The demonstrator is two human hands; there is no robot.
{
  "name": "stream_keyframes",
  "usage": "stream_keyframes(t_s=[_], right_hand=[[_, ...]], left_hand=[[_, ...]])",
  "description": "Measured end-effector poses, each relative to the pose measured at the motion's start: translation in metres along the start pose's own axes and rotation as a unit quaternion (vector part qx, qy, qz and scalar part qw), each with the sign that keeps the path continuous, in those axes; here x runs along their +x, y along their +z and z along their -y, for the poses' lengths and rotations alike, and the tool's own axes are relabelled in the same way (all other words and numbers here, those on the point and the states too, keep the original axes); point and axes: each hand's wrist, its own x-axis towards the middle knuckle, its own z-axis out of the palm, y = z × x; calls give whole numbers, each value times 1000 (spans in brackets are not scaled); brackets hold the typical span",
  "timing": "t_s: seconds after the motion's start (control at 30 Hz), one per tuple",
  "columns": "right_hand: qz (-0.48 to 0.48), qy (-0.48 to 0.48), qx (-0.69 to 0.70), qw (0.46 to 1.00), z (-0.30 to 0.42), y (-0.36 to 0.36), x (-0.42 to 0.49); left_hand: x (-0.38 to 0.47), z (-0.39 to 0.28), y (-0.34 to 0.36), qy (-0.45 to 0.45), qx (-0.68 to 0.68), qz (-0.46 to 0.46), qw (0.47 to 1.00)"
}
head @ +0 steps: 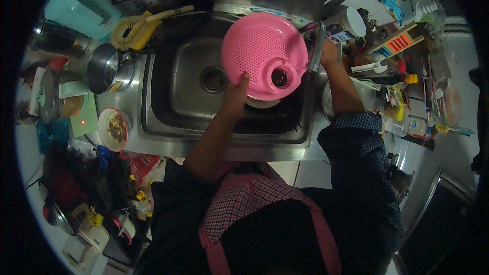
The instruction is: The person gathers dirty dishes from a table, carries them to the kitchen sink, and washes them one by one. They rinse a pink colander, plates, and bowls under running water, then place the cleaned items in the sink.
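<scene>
My left hand [241, 88] grips the near rim of a round pink plastic strainer plate [263, 44], its thumb over the edge. The plate is held above the right part of a steel sink [187, 88]. A small round well in the plate holds dark red sauce [279, 76]. Just right of the plate rises the metal faucet [316, 49]. My right hand [329, 51] is behind the faucet, near its base; its fingers are largely hidden, so their hold is unclear. Under the plate shows part of a pale dish [263, 103].
Left of the sink are a steel pot [103, 68], a red-rimmed bowl [114, 130] with brown residue and a scrub brush [130, 32]. To the right stand a white-lidded tub [355, 22], a grater [397, 42] and a yellow-capped bottle [393, 80].
</scene>
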Motion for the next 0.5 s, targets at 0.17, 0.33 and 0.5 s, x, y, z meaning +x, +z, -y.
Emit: stream_keyframes(t_s=[0.17,0.33,0.5], right_hand=[[30,36,2,999,7,-8,2],[40,22,-13,999,12,-14,1],[38,-14,-11,999,6,-12,3]], left_hand=[[6,4,3,27,-5,-1,1000],[6,11,2,34,-12,14,999],[1,7,0,18,-36,27,999]])
